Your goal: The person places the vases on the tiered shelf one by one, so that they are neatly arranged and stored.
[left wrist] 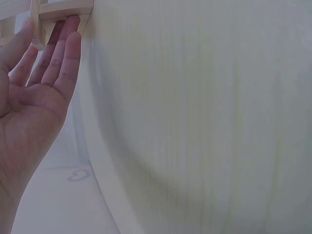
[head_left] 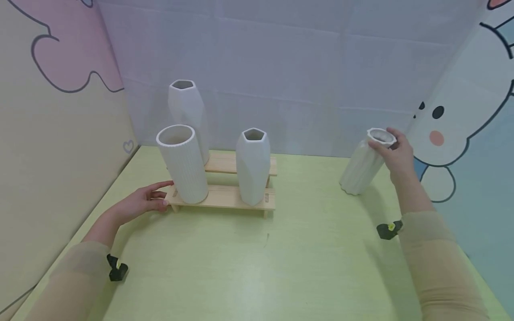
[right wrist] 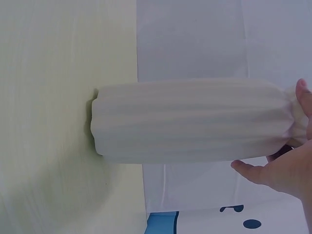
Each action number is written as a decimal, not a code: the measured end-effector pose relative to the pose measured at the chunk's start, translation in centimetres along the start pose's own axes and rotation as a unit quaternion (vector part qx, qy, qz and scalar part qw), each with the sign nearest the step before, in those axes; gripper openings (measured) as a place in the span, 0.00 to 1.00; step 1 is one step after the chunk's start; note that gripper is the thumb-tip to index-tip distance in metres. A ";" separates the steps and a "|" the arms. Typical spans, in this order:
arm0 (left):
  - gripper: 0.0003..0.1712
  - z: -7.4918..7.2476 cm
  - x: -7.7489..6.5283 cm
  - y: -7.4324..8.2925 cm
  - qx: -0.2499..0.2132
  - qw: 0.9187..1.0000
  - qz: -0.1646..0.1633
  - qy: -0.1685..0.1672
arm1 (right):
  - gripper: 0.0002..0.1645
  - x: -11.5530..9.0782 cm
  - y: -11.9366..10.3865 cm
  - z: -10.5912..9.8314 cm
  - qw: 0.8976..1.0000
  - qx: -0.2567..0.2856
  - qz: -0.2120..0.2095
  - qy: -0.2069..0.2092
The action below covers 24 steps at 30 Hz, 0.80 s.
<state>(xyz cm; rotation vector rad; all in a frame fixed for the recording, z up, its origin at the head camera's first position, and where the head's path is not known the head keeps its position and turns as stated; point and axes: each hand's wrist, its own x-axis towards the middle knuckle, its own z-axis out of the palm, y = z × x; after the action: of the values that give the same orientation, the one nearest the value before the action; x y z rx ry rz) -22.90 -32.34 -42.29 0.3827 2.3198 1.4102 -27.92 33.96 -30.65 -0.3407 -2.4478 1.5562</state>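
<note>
My right hand (head_left: 399, 154) grips the neck of a white fluted vase (head_left: 360, 169), thumb and fingers round its wavy rim. In the right wrist view the ribbed body of this vase (right wrist: 195, 122) spans the picture, its scalloped base right at the tabletop. At the left end of a two-tier wooden rack (head_left: 225, 196), my left hand (head_left: 140, 204) holds the lower shelf. The left wrist view shows the thumb and fingers of this hand (left wrist: 41, 105) about the end of the shelf (left wrist: 66, 9), some fingertips under it.
A ribbed white vase (head_left: 184, 167) and a short faceted vase (head_left: 254, 171) stand on the lower shelf. Behind them, a taller faceted vase (head_left: 188, 107) stands on the upper shelf (head_left: 222, 162). Cloth walls (head_left: 281, 80) border the pale green table (head_left: 225, 263).
</note>
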 end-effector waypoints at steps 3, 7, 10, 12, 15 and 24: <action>0.41 0.0 0.0 -0.1 -0.003 1.000 -0.001 -0.001 | 0.51 -0.2 -0.4 -0.1 1.000 0.005 0.001 -0.003; 0.41 0.0 0.0 -0.2 -0.004 1.000 -0.002 -0.001 | 0.51 -0.5 -1.3 -0.2 1.000 0.007 0.005 -0.007; 0.41 0.0 0.0 -0.1 -0.002 1.000 -0.002 0.001 | 0.51 -0.8 -2.1 -0.3 1.000 0.007 0.003 -0.011; 0.41 0.0 0.0 -0.1 0.001 1.000 -0.004 0.003 | 0.51 -1.0 -2.6 -0.4 1.000 0.005 -0.002 -0.013; 0.41 0.0 0.1 0.0 0.002 1.000 -0.005 0.003 | 0.51 -1.1 -3.4 -0.4 1.000 0.003 -0.010 -0.015; 0.42 0.0 0.1 -0.2 -0.004 1.000 -0.005 0.000 | 0.47 -1.7 -5.6 -0.2 0.999 -0.001 -0.035 -0.023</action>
<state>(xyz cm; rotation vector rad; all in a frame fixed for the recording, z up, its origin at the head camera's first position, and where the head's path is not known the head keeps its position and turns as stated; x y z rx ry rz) -23.01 -32.40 -42.44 0.3677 2.3119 1.4136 -26.62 31.33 -25.61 -0.2201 -2.4679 1.5505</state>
